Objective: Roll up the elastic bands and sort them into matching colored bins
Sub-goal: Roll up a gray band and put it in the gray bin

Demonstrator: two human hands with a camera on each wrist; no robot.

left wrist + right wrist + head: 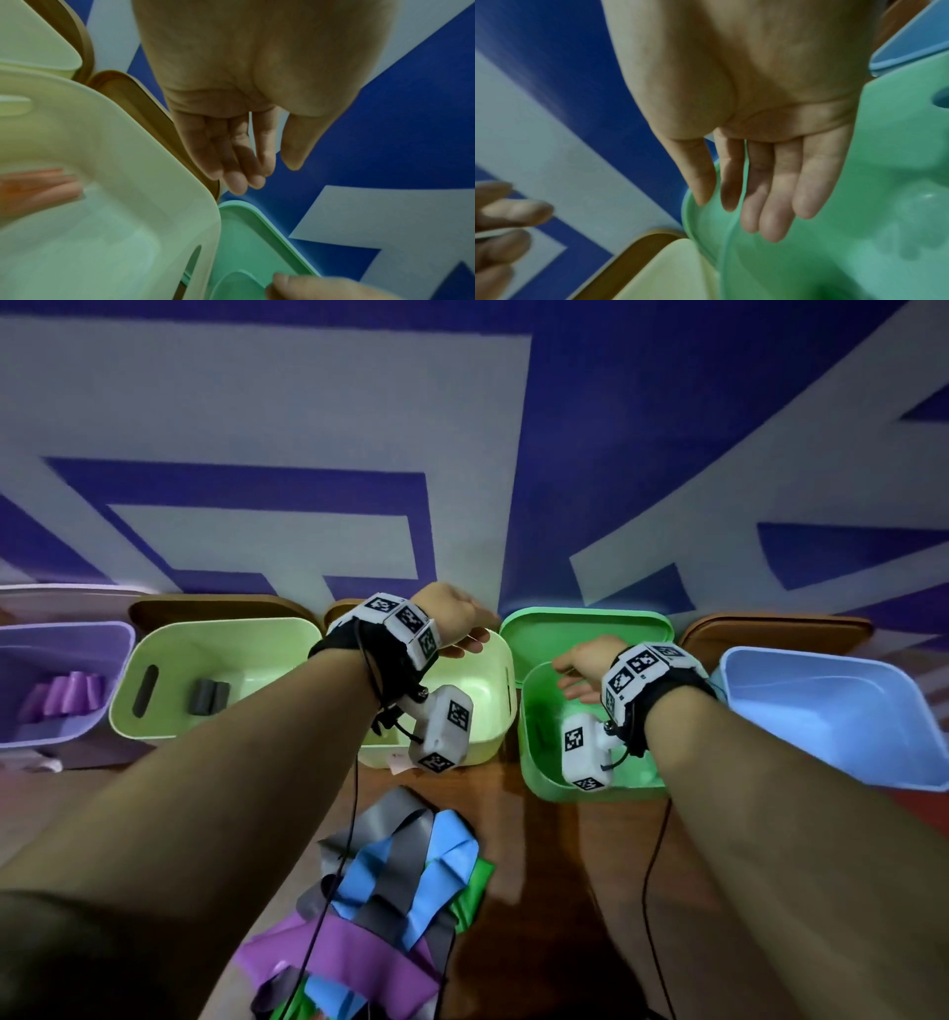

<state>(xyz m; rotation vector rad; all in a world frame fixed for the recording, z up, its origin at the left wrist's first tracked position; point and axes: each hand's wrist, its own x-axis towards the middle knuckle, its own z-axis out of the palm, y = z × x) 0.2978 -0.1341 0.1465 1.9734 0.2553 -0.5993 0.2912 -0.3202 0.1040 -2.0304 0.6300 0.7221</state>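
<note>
Two hands hover with fingers straight and holding nothing: the left hand (452, 618) over a pale bin (493, 711), the right hand (585, 670) over the green bin (534, 762), well apart from the loose elastic bands (395, 880) heaped nearer the person

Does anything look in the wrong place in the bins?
Yes. A grey roll lies in the pale green bin, so the colours do not match. The purple bands sit correctly in the purple bin.

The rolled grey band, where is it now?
In the head view, the rolled grey band lies inside the pale green bin, second from the left, beside the purple bin.
</note>
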